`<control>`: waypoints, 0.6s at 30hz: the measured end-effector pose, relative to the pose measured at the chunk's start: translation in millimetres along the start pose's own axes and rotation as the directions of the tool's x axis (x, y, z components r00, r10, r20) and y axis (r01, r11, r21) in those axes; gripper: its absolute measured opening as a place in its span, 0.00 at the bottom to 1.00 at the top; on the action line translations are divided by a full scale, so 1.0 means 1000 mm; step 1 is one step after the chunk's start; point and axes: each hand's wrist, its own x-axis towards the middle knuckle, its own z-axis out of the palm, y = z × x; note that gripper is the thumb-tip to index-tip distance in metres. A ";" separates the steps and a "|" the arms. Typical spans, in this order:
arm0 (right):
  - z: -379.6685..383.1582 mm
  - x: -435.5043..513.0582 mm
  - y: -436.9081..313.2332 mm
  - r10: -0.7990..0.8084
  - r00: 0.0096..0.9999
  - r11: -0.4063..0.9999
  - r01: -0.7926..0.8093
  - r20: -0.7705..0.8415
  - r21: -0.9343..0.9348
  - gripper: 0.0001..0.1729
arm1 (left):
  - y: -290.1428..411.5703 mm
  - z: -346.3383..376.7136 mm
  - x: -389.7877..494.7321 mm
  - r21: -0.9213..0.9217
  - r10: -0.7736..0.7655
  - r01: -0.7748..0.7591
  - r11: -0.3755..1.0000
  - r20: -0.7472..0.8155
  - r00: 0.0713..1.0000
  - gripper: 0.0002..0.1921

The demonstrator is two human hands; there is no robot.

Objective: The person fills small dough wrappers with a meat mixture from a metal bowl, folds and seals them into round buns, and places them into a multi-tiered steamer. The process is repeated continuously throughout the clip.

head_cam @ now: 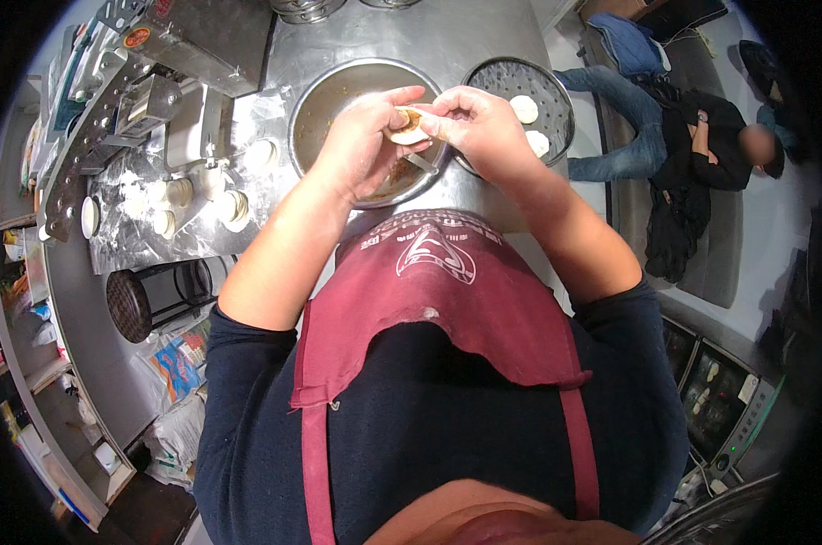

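Observation:
A round dough wrapper (407,137) with brown filling rests in my left hand (364,139), its fingers curled around it. The thumb and fingertips of my right hand (482,129) pinch the wrapper's right edge. Both hands are above a wide steel bowl (306,112) with filling (397,174) at its bottom. A flat metal utensil (421,163) leans inside, partly hidden by my left hand. Right of the bowl stands a round perforated steamer tray (482,75) bearing two pale filled buns (524,109); my right hand covers part of it.
Stacks of dough wrappers (232,206) lie on the floured steel table (199,248) at left, beside a dough-rolling machine (193,126). A stool (128,306) stands below that side. At right a person in jeans (618,116) sits on a bench, near the tray.

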 end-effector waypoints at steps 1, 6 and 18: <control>0.001 0.002 0.002 -0.177 0.984 0.963 0.167 -0.031 -0.211 0.07 | -0.003 0.001 0.000 -0.026 0.022 -0.023 0.999 -0.027 0.999 0.25; 0.002 -0.005 0.008 -0.430 0.903 0.757 0.375 0.026 -0.535 0.09 | -0.017 0.006 -0.001 -0.175 -0.041 0.030 0.984 -0.062 0.997 0.24; 0.000 -0.001 -0.008 -0.547 0.820 0.599 0.524 0.169 -0.606 0.06 | -0.010 0.000 0.009 0.017 0.007 -0.008 1.000 0.026 1.000 0.26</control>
